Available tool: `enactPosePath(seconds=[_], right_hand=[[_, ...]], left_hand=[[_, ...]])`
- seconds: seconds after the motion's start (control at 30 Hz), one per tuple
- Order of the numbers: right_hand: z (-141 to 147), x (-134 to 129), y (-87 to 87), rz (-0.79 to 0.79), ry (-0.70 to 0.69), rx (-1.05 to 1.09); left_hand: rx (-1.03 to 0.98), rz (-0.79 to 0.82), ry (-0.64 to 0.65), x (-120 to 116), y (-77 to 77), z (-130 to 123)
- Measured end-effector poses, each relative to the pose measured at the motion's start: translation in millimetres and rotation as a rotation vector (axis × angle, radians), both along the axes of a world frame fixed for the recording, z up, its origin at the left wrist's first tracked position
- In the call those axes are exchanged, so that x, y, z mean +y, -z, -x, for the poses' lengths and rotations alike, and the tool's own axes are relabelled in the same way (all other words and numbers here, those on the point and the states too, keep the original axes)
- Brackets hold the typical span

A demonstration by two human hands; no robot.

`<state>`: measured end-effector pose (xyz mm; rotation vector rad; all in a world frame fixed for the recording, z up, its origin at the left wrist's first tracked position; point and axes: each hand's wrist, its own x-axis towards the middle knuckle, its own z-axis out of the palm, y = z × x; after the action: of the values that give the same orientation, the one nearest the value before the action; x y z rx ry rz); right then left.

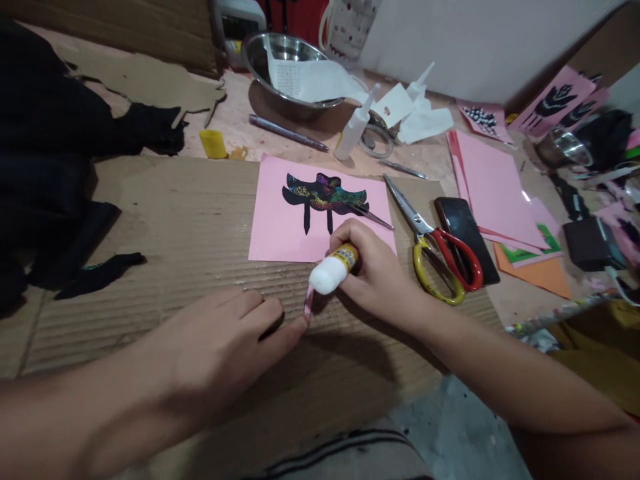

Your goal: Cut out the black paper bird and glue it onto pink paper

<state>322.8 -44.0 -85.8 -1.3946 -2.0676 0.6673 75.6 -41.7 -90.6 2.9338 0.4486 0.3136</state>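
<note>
My right hand is wrapped round a glue stick with a yellow label; its white end points down to the left. Under that end lies a narrow pink paper strip on the corrugated cardboard. My left hand is curled and pins the strip's near end with a fingertip. Just beyond my hands is a pink card bearing black cut-out shapes with multicoloured glitter and two black legs. Tweezers rest across the card's right side.
Scissors and a black phone lie at right, beside pink sheets. Behind stand a white glue bottle, a pen, a yellow cap and a metal bowl. Black material covers the left side.
</note>
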Motion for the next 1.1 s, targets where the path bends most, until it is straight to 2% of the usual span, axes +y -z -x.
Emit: enactPosePath(seconds=[0.17, 0.3, 0.4, 0.5, 0.63, 0.73, 0.83, 0.93, 1.1], right_hand=[[-7.2, 0.4, -9.6, -0.007, 0.014, 0.079], [-22.8, -6.5, -21.3, -0.024, -0.089, 0.106], [-31.6, -11.1, -29.1, -0.032, -0.217, 0.047], [-31.9, -13.4, -34.7, -0.022, -0.285, 0.000], [-24.5, -15.4, -36.8, -0.006, -0.244, 0.068], [-20.4, -17.3, -34.2, -0.008, -0.206, 0.105], [-19.2, -19.1, -30.1, -0.014, -0.235, 0.081], [-18.9, -20.0, -27.4, -0.015, -0.241, 0.033], [-17.1, -18.3, -29.3, -0.006, -0.140, -0.054]], left_hand=[[-0.035, -0.014, -0.009, 0.1, -2.9, -1.2], [-0.040, -0.024, -0.027, -1.6, -4.9, -1.6], [-0.046, 0.055, -0.088, -3.9, -2.8, -1.9], [-0.060, 0.216, -0.172, -6.4, -1.2, -2.2], [-0.034, 0.383, -0.242, -7.6, -1.6, -2.8], [0.025, 0.460, -0.280, -6.7, -1.9, -2.9], [0.067, 0.505, -0.288, -6.1, -1.8, -2.1], [0.056, 0.507, -0.283, -6.8, -1.4, -0.4], [-0.055, 0.408, -0.192, -9.8, 3.0, 4.8]])
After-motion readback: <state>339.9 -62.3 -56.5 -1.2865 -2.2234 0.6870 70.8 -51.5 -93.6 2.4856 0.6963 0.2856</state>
